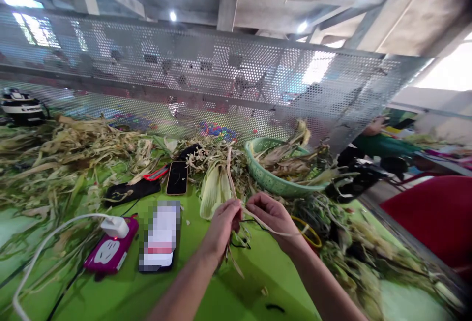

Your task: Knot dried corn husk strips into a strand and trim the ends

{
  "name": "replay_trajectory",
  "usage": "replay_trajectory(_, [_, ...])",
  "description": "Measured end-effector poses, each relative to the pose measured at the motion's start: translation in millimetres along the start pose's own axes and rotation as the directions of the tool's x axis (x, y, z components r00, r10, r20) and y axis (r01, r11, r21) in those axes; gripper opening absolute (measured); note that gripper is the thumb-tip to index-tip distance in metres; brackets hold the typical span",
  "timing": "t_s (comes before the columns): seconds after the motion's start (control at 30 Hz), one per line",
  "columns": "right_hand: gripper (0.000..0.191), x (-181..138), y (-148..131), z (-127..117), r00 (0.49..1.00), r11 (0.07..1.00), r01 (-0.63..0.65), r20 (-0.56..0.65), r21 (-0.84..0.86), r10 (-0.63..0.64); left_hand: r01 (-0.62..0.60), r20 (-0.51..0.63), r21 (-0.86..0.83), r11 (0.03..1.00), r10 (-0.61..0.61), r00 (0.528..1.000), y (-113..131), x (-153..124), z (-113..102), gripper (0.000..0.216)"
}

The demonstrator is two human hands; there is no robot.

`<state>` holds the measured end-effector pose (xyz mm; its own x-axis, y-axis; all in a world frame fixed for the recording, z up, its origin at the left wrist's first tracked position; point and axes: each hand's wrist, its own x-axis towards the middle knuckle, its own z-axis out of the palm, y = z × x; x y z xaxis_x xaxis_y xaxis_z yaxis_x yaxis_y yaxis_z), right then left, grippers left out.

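Near the middle of the green table (258,281), my left hand (225,220) is closed around the lower end of a bundle of pale corn husk strips (230,173). Right beside it, my right hand (271,218) pinches one thin strip of husk (280,233), whose loose end trails over the wrist. A dark thin cord also shows between the hands; what it joins to is hidden by my fingers. Just beyond lies a broad pale green corn husk (212,190). Short strip ends hang below my left hand.
A green plastic basket (273,181) of dry husks stands behind my right hand. To the left lie two phones (177,178), (160,237), a magenta power bank (112,247) with a white cable, and red-handled scissors (156,173). Husk heaps (92,139) line a perforated metal screen (206,65).
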<state>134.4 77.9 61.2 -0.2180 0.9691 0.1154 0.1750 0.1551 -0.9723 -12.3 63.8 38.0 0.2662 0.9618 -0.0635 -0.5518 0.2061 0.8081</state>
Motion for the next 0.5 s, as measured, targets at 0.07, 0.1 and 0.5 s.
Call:
replay_trajectory(0.07, [0.030, -1.4, 0.3, 5.5, 1.000, 1.000, -0.013, 0.022, -0.006, 0.014, -0.016, 0.007, -0.059, 0.998, 0.016, 1.000, 1.4, 0.0, -0.3, 0.033])
replay_trajectory(0.1, [0.031, -2.1, -0.3, 8.5, 0.999, 1.000, -0.022, 0.038, 0.002, 0.022, -0.014, 0.012, -0.091, 0.996, 0.015, 1.000, 1.8, -0.1, -0.4, 0.034])
replay_trajectory(0.5, [0.026, 1.7, 9.6, 0.2, 0.997, 0.995, 0.067, -0.026, -0.072, -0.069, -0.080, 0.070, -0.214, 0.974, 0.097, 0.993, 3.9, 6.9, -4.7, 0.026])
